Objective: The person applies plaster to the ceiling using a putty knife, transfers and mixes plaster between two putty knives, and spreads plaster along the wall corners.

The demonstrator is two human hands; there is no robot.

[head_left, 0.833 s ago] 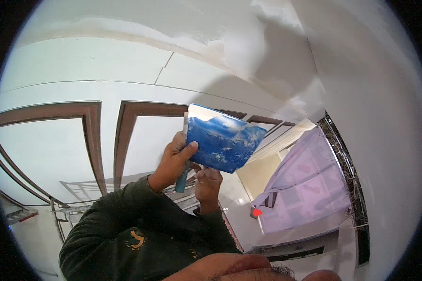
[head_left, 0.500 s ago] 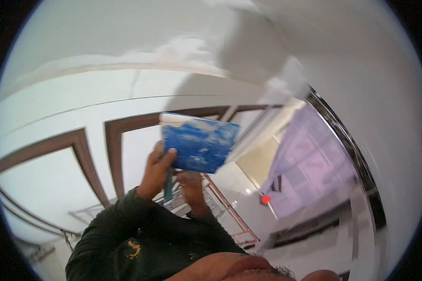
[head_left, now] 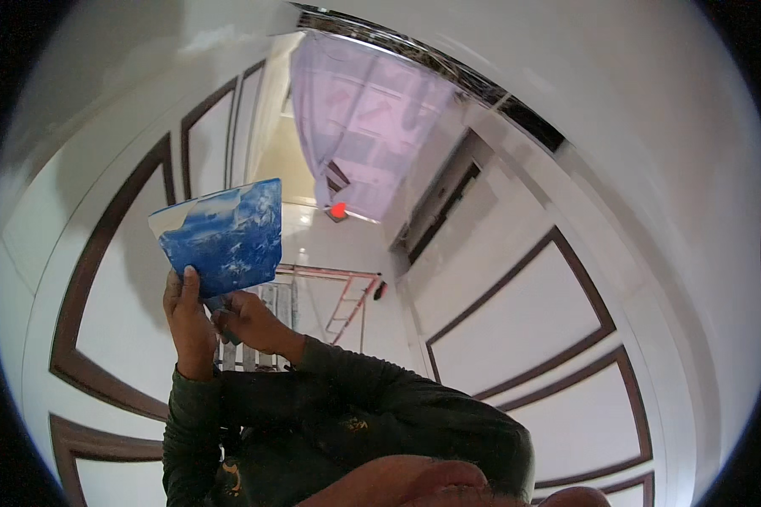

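Note:
A wide, flat blue putty spreader [head_left: 228, 241], smeared white, is held up in front of me to the left. A pale layer of putty [head_left: 173, 218] sits along its far left edge. My left hand [head_left: 190, 325] grips its near left corner, the thumb lying flat on the blue face and the fingers behind. My right hand [head_left: 258, 325] is closed round the dull blue-grey handle [head_left: 228, 335] just under the blade. Part of that handle is hidden by the fingers.
Below stand a slatted platform [head_left: 279, 308] and a red-framed ladder [head_left: 347, 308]. White walls with brown-framed panels [head_left: 524, 317] rise on both sides. Ahead hangs a sheer purple curtain [head_left: 372, 118]. A dark slot [head_left: 533, 122] runs along the pale ceiling [head_left: 651, 118].
My view has turned, so the curtain now lies at the top centre and the right wall shows. The spreader appears further left and tilted the other way, still in my hands.

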